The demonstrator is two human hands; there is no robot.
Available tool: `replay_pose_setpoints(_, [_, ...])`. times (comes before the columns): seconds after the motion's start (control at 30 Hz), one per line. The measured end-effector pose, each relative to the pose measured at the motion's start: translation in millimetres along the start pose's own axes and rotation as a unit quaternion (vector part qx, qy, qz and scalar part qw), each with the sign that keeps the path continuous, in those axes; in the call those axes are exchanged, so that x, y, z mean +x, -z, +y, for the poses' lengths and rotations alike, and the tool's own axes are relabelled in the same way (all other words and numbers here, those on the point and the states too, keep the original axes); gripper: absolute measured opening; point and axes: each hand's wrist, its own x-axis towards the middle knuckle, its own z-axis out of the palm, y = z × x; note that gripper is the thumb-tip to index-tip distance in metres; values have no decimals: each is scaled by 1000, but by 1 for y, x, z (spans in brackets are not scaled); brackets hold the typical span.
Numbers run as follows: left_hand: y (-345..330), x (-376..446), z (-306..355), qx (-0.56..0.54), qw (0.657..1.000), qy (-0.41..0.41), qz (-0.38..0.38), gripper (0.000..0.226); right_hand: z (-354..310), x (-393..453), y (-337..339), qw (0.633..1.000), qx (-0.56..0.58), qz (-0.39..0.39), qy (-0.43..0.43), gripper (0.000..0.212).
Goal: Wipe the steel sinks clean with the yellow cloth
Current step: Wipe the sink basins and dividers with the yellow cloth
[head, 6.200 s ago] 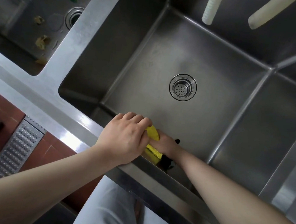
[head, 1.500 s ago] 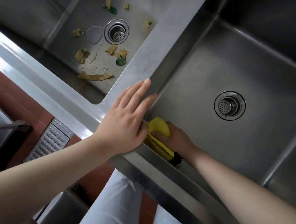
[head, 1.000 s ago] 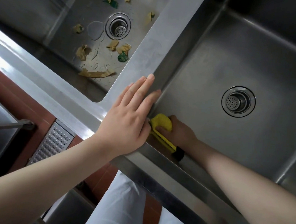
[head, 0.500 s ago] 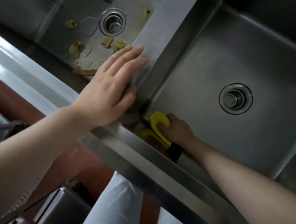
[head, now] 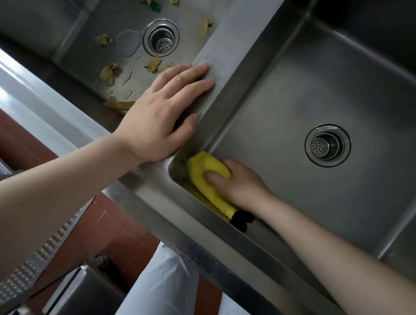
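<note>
- While right hand (head: 237, 184) grips yellow cloth (head: 206, 177) in near-left corner of right sink (head: 292, 94), fingers curled over the wad and thumb dug into it, so grip clamped on cloth; cloth down on basin floor, jammed against near wall right at the corner.
- Left hand (head: 163, 115) flat on steel divider (head: 235, 31) between the two basins, fingers straight and spread, holding nothing, just bracing.
- Best done with cloth pushed hard into the corner seam, short strokes along the fold where floor meets wall; corners likely trap grime.
- Then long overlapping passes out from corner toward drain strainer (head: 327, 146), so loosened dirt heads to the drain and not back to wiped steel.
- Worth keeping palm pressure even; folded wad probably slips if only fingertips push.
- Black part (head: 242, 218) showing at near end of cloth, under the wrist; cannot tell what it is, maybe an edge or tag; better kept off the steel if hard.
- Brace on divider useful for reach; should shift along as wiping moves far and right.
- Left sink (head: 94, 9) not clean yet: food scraps (head: 110, 73) scattered on its floor around left drain (head: 161, 38), some yellow-brown, some green.
- Scraps likely need picking out or gathering before any wipe there, else smears.
- Right basin looks free of debris, dull film only; judged well along, walls and far side maybe pending.
</note>
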Motion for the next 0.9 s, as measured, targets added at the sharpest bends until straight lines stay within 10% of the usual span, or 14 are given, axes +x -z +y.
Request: replay_pose_setpoints(0.9, [2, 0, 0, 2, 1000, 6, -8, 52, -4, 31, -15, 999, 15, -34, 29, 35])
